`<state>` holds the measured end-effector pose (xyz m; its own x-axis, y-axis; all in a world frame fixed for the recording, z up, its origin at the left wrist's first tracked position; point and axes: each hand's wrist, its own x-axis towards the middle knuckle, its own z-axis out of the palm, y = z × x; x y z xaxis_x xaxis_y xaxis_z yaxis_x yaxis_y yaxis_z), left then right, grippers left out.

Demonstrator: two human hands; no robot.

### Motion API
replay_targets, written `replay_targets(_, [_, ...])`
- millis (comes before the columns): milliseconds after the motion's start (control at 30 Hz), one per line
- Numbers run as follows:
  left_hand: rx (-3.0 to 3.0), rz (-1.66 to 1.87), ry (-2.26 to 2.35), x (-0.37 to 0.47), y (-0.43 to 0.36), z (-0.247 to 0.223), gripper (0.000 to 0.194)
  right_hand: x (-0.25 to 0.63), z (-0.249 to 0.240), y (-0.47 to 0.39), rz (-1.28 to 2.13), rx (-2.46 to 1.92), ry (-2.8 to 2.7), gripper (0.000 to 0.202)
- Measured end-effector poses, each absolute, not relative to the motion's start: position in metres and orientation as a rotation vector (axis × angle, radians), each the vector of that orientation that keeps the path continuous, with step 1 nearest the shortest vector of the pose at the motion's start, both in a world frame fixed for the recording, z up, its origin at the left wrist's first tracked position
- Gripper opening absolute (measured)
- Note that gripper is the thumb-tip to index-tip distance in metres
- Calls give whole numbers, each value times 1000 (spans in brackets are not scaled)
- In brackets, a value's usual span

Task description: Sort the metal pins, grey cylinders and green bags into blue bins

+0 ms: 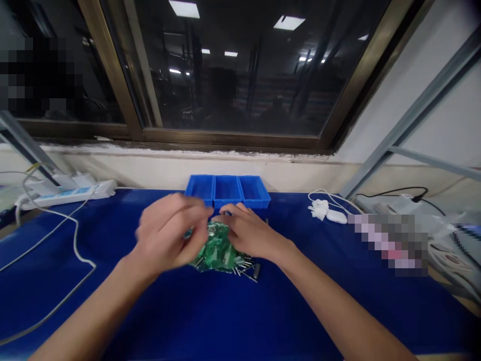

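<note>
A crumpled green packet (218, 253) with slim metal pieces (244, 265) lies on a blue table (225, 321), before three joined blue bins (256, 204). The left hand (173, 230), blurred, curls over its left side; the right hand (246, 230) bends its fingers at its right. Whether either grips anything, I cannot tell.

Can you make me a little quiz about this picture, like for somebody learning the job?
1. Count: how many blue bins stand in a row?
2. True or false: the green plastic lies outside the bins, on the blue table.
3. Choose: which is nearer the white power strip?
A. The left hand
B. The right hand

Key: 1. Three. 2. True. 3. A.
</note>
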<state>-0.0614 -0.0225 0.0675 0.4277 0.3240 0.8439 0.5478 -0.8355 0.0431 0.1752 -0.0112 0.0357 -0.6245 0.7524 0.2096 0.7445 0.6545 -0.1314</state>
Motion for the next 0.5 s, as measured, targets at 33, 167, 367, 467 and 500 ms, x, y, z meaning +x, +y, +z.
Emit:
replay_targets(33, [-2429, -1335, -708, -63, -14, 67, 12, 172, 34, -3, 89, -1225, -2660, 61])
replay_targets(167, [-2479, -1276, -739, -60, 17, 47, 16, 168, 22, 16, 93, -1182, -2764, 62])
replay_targets(367, [-2781, -1060, -993, -66, 24, 9, 29, 180, 17, 11, 90, -1139, -2614, 35])
replay_targets(467, [-2870, -1084, -1135, -68, 25, 2, 46, 185, 26, 9, 113, -1189, -2425, 32])
replay_targets(500, [-2889, -1107, -1171, -67, 25, 0, 50, 186, 28, 9, 150, -1188, -2328, 31])
